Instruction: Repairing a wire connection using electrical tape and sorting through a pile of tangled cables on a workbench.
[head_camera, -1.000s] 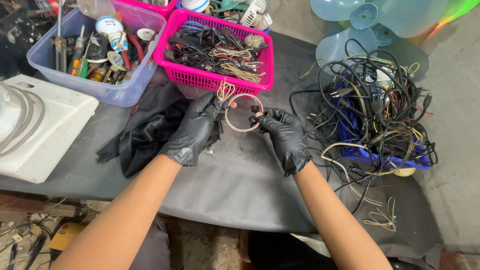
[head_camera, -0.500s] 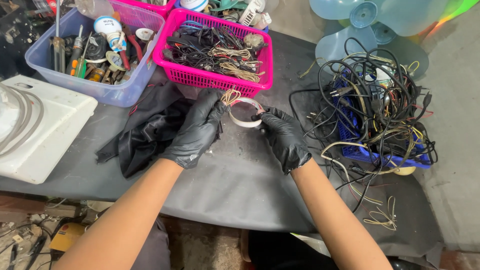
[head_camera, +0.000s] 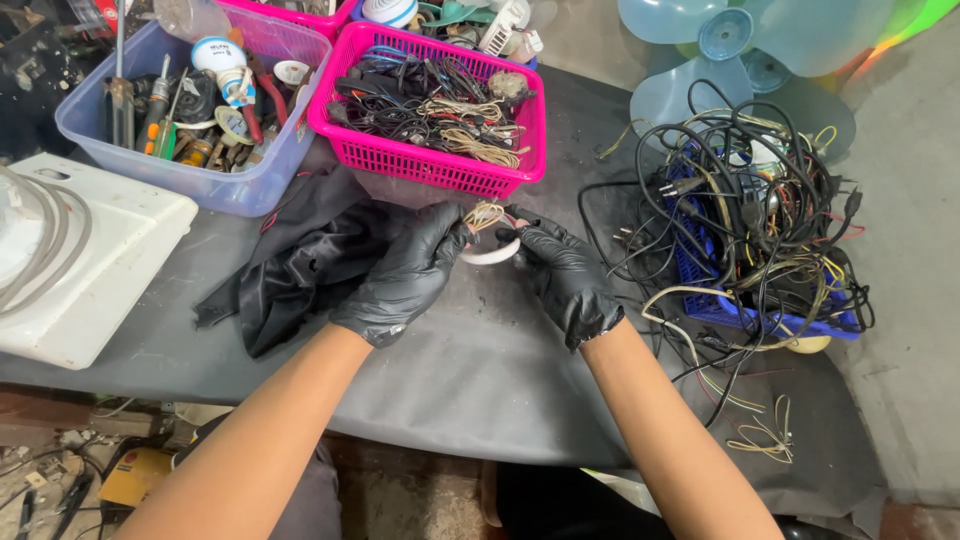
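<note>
Both my hands wear black gloves. My left hand (head_camera: 405, 272) and my right hand (head_camera: 563, 275) together hold a small white coil of wire (head_camera: 490, 250) with loose pale strands (head_camera: 484, 214) at its top, just above the grey table cover (head_camera: 480, 370). The coil is partly hidden between my fingers. A pink basket (head_camera: 440, 165) full of dark and beige wires stands right behind my hands.
A black cloth (head_camera: 290, 265) lies left of my hands. A clear blue tub (head_camera: 180, 175) holds tools and tape. A white appliance (head_camera: 70, 270) sits at the left edge. A blue crate (head_camera: 720, 305) with tangled cables is on the right, with fan blades (head_camera: 730, 45) behind.
The coil was held up as an open ring facing me; now it is tilted flatter and closed in more tightly between my fingers.
</note>
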